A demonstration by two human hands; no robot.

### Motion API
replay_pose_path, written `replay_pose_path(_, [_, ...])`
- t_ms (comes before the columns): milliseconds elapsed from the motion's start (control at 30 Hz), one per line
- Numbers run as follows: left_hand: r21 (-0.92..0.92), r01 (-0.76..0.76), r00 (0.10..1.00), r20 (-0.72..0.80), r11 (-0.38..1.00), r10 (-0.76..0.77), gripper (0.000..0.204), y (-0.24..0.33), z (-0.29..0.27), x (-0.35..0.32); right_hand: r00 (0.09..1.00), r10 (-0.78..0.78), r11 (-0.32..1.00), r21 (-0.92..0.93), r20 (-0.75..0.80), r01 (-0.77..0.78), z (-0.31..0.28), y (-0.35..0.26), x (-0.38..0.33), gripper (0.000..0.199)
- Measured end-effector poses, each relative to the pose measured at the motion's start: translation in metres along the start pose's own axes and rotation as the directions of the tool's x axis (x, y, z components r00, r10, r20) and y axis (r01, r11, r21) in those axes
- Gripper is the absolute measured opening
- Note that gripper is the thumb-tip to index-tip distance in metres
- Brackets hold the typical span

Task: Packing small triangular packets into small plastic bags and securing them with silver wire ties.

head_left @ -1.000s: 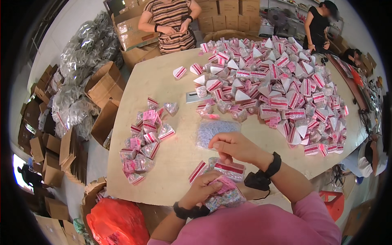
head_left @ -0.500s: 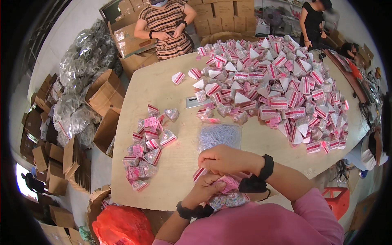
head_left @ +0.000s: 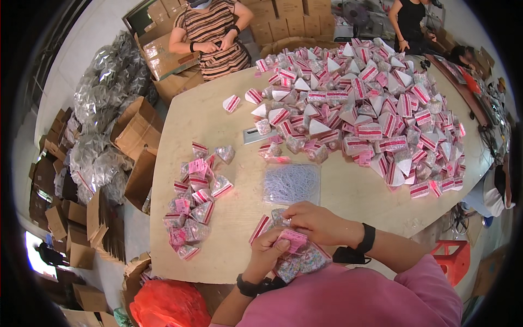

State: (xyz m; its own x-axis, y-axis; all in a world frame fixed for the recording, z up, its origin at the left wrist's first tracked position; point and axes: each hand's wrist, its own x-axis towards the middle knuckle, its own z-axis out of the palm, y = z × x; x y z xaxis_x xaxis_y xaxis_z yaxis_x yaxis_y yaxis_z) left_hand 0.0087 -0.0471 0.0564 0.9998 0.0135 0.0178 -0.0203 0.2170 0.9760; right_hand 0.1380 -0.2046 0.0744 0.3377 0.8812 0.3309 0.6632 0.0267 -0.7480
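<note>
Both hands work at the near edge of the worktop (head_left: 229, 117). The left hand (head_left: 268, 252) pinches one pink-topped packet (head_left: 294, 240), fingers closed on it; the right hand (head_left: 316, 220) curls over it, fingertips touching its top. One clear bag of blue ties (head_left: 291, 183) lies just beyond. Two piles flank it: a small pile (head_left: 193, 204) of roughly twenty packets to the left, a big heap (head_left: 370, 114) too many to count to the right.
</note>
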Motion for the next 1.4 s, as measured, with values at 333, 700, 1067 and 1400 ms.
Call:
replay_pose_path(333, [-0.183, 0.022, 0.997, -0.062, 0.983, -0.034, 0.039, -0.008, 0.006, 0.01, 0.958, 0.276, 0.867, 0.411, 0.072, -0.281, -0.02, 0.004, -0.01, 0.007])
replay_pose_path(700, [-0.386, 0.368, 0.9, -0.083, 0.846, -0.429, 0.025, -0.027, 0.017, 0.018, 0.739, 0.673, 0.584, 0.629, -0.021, -0.514, -0.073, -0.046, -0.02, 0.006])
replay_pose_path(1067, [-0.261, 0.272, 0.951, -0.077, 0.926, -0.301, 0.028, -0.05, 0.036, 0.028, 0.709, 0.705, 0.624, 0.49, -0.018, -0.608, -0.071, -0.067, -0.03, 0.006])
replay_pose_path(1400, [-0.303, 0.155, 0.979, -0.082, 0.94, -0.188, 0.039, -0.05, 0.044, 0.028, 0.7, 0.714, 0.618, 0.486, -0.017, -0.618, -0.071, -0.064, -0.038, 0.006])
